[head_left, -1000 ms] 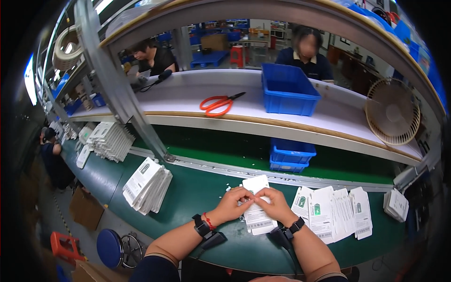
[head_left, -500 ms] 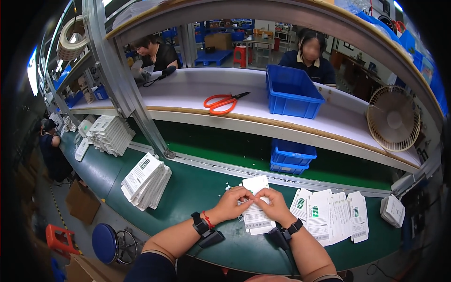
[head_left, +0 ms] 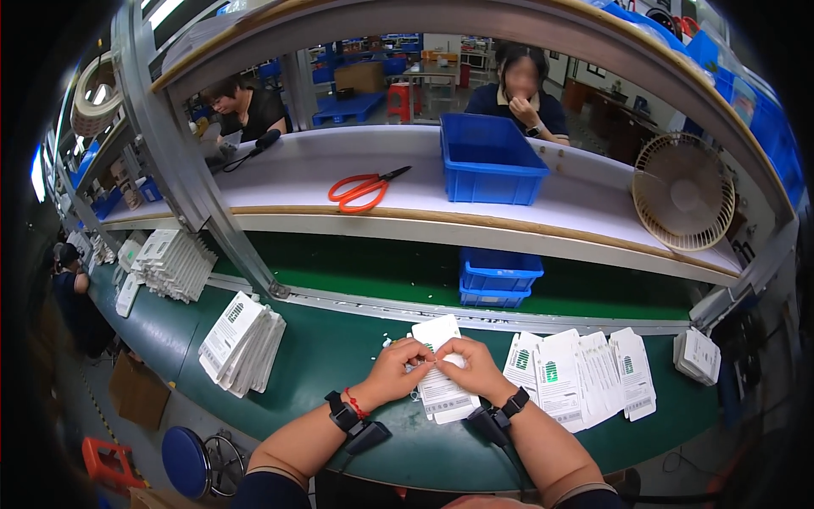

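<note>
Below a white shelf, where orange-handled scissors sit at 11 o'clock from the hands, is a green table. The left hand and right hand have bent fingers, tips pinched close together over flat white packs; I cannot tell what tiny thing they grip, if any. More packs lie stacked at 9 o'clock and spread out at 3 o'clock.
</note>
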A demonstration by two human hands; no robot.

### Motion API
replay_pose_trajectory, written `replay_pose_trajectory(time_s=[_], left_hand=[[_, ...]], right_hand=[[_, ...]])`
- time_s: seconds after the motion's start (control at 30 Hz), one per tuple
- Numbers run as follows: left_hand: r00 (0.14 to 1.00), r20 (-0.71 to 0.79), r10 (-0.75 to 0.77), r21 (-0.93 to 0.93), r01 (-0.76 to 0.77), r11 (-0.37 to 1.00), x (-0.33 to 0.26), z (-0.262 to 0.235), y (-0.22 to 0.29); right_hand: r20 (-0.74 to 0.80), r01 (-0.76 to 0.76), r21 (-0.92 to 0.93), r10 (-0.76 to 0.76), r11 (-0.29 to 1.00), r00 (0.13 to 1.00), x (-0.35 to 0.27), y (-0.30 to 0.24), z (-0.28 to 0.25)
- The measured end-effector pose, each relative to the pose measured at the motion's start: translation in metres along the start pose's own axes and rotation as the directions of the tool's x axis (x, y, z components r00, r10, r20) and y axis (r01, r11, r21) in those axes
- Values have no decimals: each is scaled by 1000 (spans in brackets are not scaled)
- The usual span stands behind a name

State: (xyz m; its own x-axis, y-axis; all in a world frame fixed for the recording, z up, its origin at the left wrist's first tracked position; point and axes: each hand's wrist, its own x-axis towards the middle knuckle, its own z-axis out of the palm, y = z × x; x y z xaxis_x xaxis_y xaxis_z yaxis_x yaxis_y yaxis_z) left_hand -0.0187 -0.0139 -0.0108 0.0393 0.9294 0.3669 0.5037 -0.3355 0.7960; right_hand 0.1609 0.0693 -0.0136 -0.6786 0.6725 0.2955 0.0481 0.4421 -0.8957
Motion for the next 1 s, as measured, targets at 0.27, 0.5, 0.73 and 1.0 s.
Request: replay_pose_trajectory(time_s=[0.27,0.5,0.73,1.0], left_hand=[[998,-50,34,-38,-36,999,2,2,4],[1000,-12,-15,-21,14,1000,1,0,1],[999,-39,20,-34,-21,999,2,0,6],[999,-37,18,-34,-19,999,5,1,7]], right_hand=[[0,9,-3,-9,1000,1000,1,0,0],[5,-7,-9,7,1000,1000,0,1,2],[8,12,9,-12,1000,1000,0,-1,1],[6,0,-9,0,1000,1000,1,-1,-2]])
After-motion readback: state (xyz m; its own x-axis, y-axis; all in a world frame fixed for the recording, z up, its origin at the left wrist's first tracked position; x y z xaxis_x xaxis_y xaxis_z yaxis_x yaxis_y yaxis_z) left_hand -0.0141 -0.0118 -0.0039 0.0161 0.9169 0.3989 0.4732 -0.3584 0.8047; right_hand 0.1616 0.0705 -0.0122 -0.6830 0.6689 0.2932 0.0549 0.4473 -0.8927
